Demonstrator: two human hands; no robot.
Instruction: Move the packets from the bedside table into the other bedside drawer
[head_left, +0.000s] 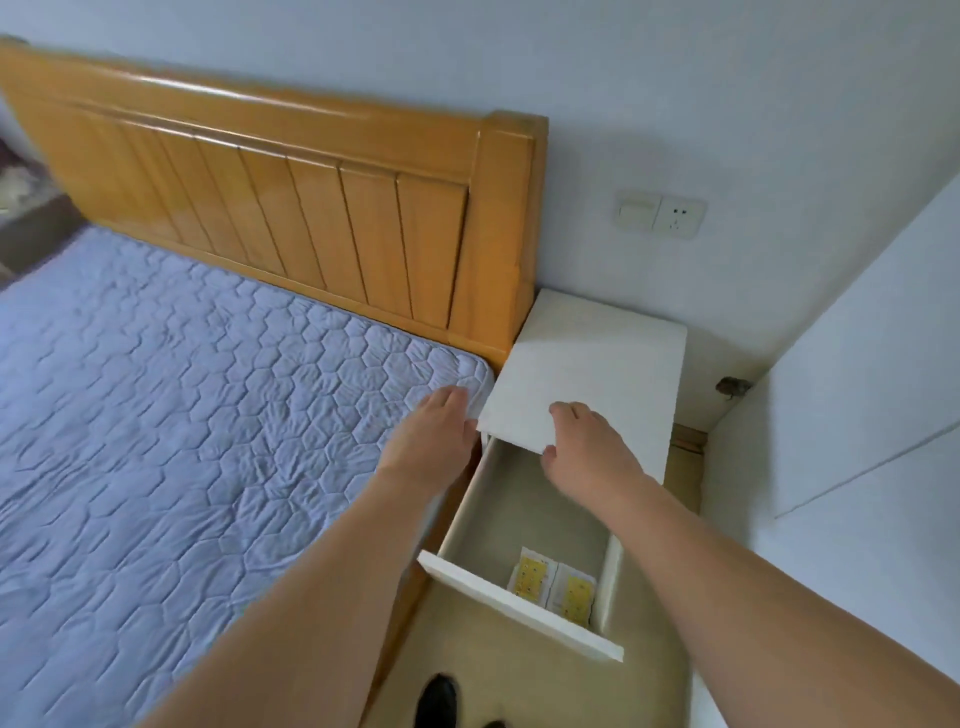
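Two packets (553, 584) at the open drawer's (519, 603) front, well below both hands — left hand (434, 436) flat, right hand (582, 447) loosely curled, holding nothing.

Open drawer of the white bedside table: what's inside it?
Two yellow-printed packets lie side by side near the drawer front. The tabletop and right hand cover its rear part.

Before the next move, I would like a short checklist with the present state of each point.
1. Drawer pulled open: ok.
2. Packets lying inside the drawer, near its front panel: ok, two visible.
3. Bedside table top free of packets: ok, none visible.
4. Left hand holds nothing: ok, it lies at the table's corner.
5. Right hand holds nothing: cannot tell, fingers curl at the top's front edge.
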